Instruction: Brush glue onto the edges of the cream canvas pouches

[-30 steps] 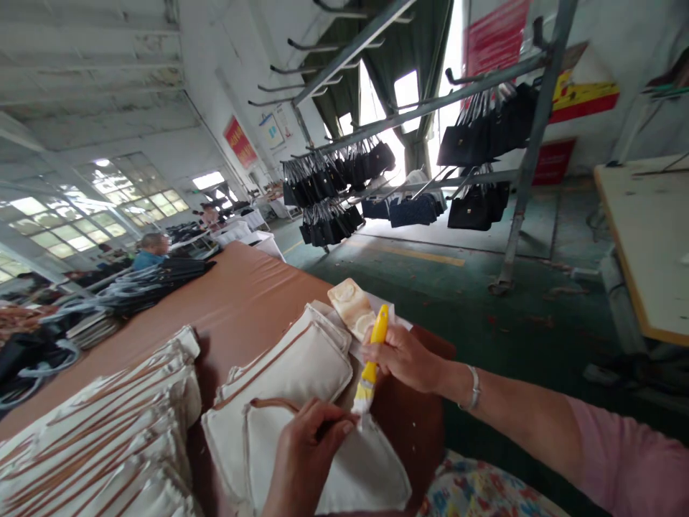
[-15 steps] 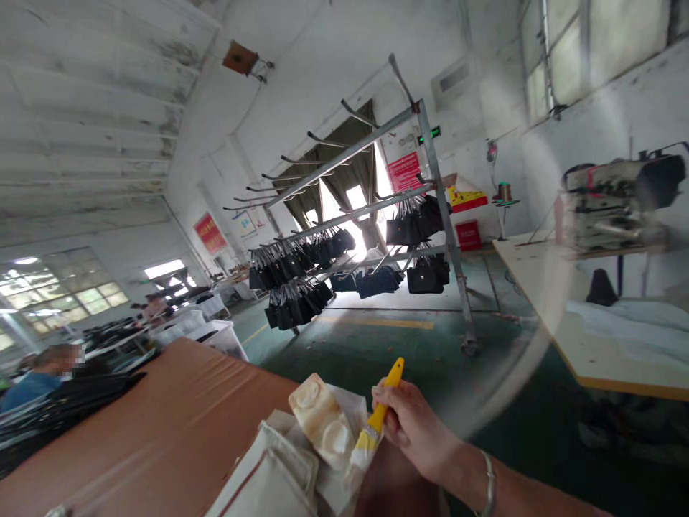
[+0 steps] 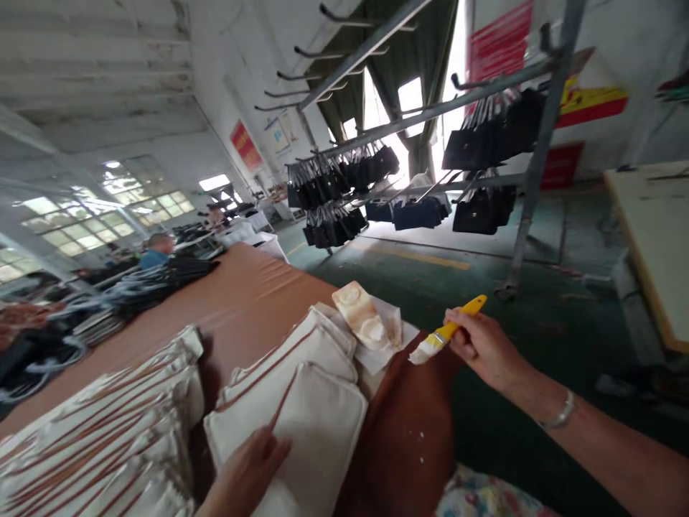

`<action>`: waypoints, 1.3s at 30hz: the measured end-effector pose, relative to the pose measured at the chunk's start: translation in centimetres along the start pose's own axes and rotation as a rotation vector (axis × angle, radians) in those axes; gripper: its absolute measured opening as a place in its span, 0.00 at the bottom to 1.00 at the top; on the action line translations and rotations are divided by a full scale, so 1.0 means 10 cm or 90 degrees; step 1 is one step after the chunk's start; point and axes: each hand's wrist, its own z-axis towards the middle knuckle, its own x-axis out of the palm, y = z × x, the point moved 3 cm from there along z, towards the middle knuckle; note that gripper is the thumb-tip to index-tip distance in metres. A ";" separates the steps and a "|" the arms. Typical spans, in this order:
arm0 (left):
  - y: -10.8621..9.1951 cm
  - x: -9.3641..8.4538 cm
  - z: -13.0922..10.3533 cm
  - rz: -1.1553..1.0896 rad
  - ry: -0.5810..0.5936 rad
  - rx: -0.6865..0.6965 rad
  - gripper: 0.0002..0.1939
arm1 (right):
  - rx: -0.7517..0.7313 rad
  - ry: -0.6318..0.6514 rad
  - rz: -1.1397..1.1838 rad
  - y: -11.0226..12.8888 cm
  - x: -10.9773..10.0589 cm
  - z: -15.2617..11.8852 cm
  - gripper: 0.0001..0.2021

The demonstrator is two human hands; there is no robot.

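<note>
My right hand [image 3: 481,348] is closed around the yellow handle of a paintbrush [image 3: 444,334]. The bristles are coated white and point left, in the air over the brown sheet's edge. My left hand [image 3: 252,463] lies on the uppermost cream fabric piece [image 3: 323,409], its fingers curled at the piece's brown trim; part of the grip is hidden. Just beyond the pile stands a stained, cut-open plastic container [image 3: 359,312] with thick white paste, resting on white paper [image 3: 395,316].
A brown sheet [image 3: 252,276] covers the table. More cream pieces with brown trim [image 3: 108,431] lie in a row at left. A metal rack [image 3: 532,172] with hanging black bags stands ahead. Another table [image 3: 651,244] is at right; a person in blue [image 3: 156,251] sits far left.
My view has swung down and left, bringing the left hand and cream row into sight. The brush has lifted away from beside the container, to its right.
</note>
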 end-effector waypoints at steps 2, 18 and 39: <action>0.04 0.01 0.05 0.051 -0.043 -0.029 0.15 | 0.009 0.015 -0.010 -0.07 0.06 0.01 0.11; -0.48 0.24 0.40 -0.257 -0.019 -0.071 0.22 | -0.100 0.173 -0.155 -0.63 1.37 0.19 0.16; -1.04 0.21 -0.15 -0.323 -0.096 0.130 0.07 | -0.273 0.249 -0.411 -0.39 1.45 0.06 0.16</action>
